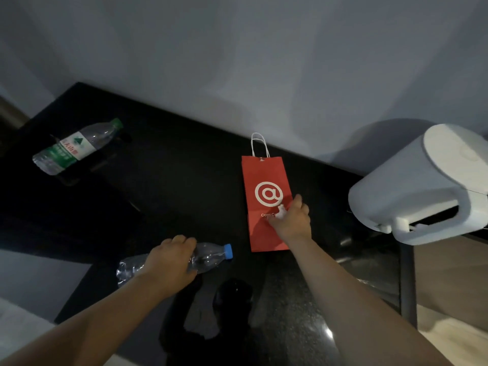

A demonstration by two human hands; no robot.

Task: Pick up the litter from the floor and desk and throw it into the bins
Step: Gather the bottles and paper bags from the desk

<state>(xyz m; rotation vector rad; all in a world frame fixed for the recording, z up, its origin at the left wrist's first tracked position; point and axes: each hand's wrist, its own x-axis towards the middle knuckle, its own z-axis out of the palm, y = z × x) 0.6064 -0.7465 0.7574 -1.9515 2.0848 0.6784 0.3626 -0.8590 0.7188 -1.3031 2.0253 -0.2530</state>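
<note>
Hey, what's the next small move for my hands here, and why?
Probably lift the blue-capped bottle off the desk: your left hand curls over it where it lies, and your right hand seems to pinch a white scrap over the red bag. The white bin stands to the right.

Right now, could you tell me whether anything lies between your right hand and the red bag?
Nothing visible does. The right hand is over the lower right of the bag, though it pinches a white scrap. The left hand grips a blue-capped bottle, left of the bag.
</note>
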